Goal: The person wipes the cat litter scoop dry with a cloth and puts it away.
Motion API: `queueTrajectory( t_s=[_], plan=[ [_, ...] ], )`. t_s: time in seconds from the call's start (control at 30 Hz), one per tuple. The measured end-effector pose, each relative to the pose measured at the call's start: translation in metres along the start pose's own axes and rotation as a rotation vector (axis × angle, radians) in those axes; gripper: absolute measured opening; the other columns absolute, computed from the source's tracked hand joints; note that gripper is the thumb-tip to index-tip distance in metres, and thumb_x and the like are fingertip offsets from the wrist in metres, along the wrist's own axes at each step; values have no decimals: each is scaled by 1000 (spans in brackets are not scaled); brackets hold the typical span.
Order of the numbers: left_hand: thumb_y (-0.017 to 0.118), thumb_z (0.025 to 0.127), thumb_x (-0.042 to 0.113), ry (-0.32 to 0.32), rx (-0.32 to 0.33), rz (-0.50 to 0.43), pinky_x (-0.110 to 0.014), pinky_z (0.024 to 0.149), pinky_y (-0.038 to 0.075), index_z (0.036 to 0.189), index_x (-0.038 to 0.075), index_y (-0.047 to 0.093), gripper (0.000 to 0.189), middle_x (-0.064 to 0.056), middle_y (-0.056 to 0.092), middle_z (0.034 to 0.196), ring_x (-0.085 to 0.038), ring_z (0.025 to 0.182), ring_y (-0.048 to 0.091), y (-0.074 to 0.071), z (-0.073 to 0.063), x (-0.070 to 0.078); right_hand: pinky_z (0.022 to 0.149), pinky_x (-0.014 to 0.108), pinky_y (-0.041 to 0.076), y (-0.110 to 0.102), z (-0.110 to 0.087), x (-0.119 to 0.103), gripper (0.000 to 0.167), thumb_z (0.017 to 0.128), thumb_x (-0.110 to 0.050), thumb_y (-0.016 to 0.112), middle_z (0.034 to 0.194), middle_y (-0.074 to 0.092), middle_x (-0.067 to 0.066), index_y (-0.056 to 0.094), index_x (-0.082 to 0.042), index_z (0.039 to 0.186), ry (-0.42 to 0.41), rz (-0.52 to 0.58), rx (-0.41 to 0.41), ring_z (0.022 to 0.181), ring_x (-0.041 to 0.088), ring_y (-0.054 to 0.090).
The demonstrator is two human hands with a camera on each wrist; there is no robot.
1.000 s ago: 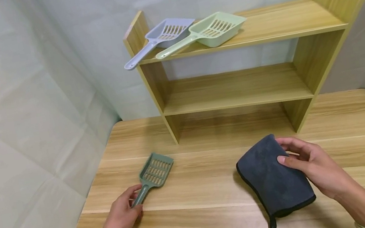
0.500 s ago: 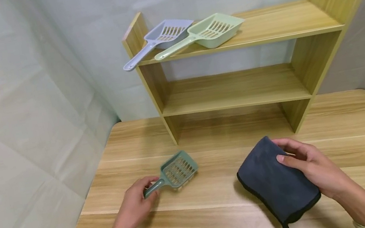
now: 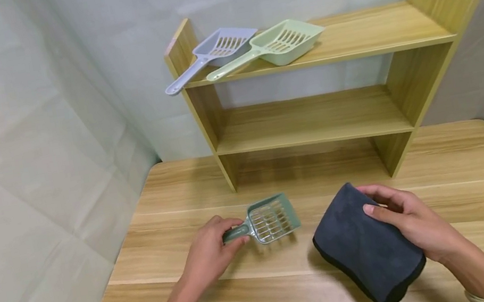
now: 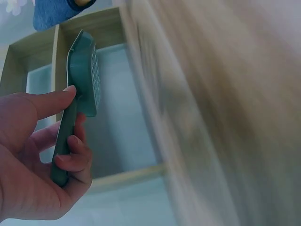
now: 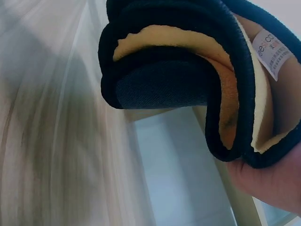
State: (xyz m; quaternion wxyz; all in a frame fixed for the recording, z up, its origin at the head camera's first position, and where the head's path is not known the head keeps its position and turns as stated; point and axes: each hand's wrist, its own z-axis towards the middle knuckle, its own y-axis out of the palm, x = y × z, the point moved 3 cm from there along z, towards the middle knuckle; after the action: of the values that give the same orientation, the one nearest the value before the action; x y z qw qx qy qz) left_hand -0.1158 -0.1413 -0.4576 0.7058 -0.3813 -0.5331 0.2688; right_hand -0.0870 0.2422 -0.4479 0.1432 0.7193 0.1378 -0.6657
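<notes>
My left hand (image 3: pixel 212 248) grips the handle of a dark green slotted litter scoop (image 3: pixel 273 219), its pan pointing right above the table. In the left wrist view the fingers curl round the scoop's handle (image 4: pixel 65 141) and the thumb presses near the pan. On the right, my right hand (image 3: pixel 412 221) holds a folded dark grey cloth (image 3: pixel 367 245), thumb on top. The right wrist view shows the cloth's layered folds with black edging, an orange-yellow inner side (image 5: pixel 174 40) and a white label (image 5: pixel 271 52). A gap separates the scoop from the cloth.
A wooden shelf (image 3: pixel 314 116) stands at the back of the table (image 3: pixel 147 275). On its top board lie a lavender litter scoop (image 3: pixel 223 46) and a pale green one (image 3: pixel 286 43), handles jutting past the front edge. Pale fabric (image 3: pixel 29 156) hangs at the left.
My left hand has brought the green scoop rightward toward the cloth, turning its pan to the right. The cloth in my right hand has tilted slightly, its loop end shifting right and down.
</notes>
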Motion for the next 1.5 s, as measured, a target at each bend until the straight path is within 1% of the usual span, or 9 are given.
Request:
queueTrajectory(
  t_s=[0.23, 0.4, 0.57, 0.7, 0.9, 1.07, 1.27, 1.4, 1.5],
  plan=[
    [92, 85, 23, 117, 13, -3, -21, 61, 40, 106, 17, 84, 24, 5, 66, 85, -3, 71, 46, 13, 14, 24, 78, 40, 66, 2, 2, -3, 38, 113, -11, 52, 126, 74, -5, 58, -16, 150, 0, -2, -6, 99, 21, 79],
    [91, 85, 24, 199, 19, 13, -21, 65, 43, 105, 17, 83, 23, 4, 68, 89, -5, 74, 52, 20, 25, 39, 79, 39, 66, 3, 5, -3, 37, 113, -9, 51, 128, 74, -4, 60, -20, 148, -10, 29, -26, 101, 21, 79],
    [89, 88, 25, 227, 1, -6, -23, 70, 47, 109, 15, 83, 25, 1, 76, 101, -9, 83, 63, 26, 34, 51, 79, 37, 66, 3, 7, -3, 40, 113, -4, 49, 127, 74, -3, 63, -22, 145, -37, 67, -56, 101, 19, 78],
    [88, 90, 26, 260, -1, -22, -30, 78, 55, 111, 14, 82, 26, -1, 81, 111, -14, 94, 73, 31, 39, 60, 80, 36, 66, 4, 8, -4, 40, 112, -3, 49, 126, 75, -2, 64, -22, 144, -37, 91, -76, 101, 18, 78],
    [88, 90, 26, 307, -7, -13, -33, 81, 59, 112, 14, 82, 26, -2, 81, 112, -15, 97, 75, 40, 46, 72, 80, 37, 66, 8, 13, -7, 38, 113, -6, 50, 124, 76, 0, 64, -22, 144, -7, 102, -88, 100, 20, 79],
    [89, 90, 26, 317, -21, -16, -33, 82, 61, 112, 13, 82, 26, -1, 81, 113, -15, 99, 76, 44, 47, 77, 79, 38, 66, 7, 20, -10, 34, 112, -14, 57, 123, 74, -4, 61, -15, 146, 37, -26, 4, 98, 20, 79],
    [89, 91, 24, 354, -26, -33, -33, 81, 62, 113, 13, 82, 25, -2, 82, 113, -15, 96, 76, 44, 48, 80, 75, 37, 65, -2, 26, -11, 42, 108, -22, 67, 114, 73, -6, 60, -1, 144, 53, -206, 128, 92, 19, 79],
    [87, 92, 24, 390, -35, -28, -30, 78, 61, 113, 14, 82, 24, -2, 82, 109, -14, 91, 76, 42, 48, 80, 71, 37, 64, -8, 30, -14, 39, 106, -22, 70, 111, 74, -8, 64, -3, 140, 29, -296, 177, 86, 18, 78],
    [87, 92, 24, 392, -42, -35, -29, 76, 59, 113, 13, 82, 24, -1, 82, 108, -12, 88, 75, 37, 48, 78, 71, 35, 63, -11, 31, -17, 37, 105, -22, 72, 111, 74, -8, 67, -6, 138, 19, -360, 203, 87, 16, 77]
  ],
)
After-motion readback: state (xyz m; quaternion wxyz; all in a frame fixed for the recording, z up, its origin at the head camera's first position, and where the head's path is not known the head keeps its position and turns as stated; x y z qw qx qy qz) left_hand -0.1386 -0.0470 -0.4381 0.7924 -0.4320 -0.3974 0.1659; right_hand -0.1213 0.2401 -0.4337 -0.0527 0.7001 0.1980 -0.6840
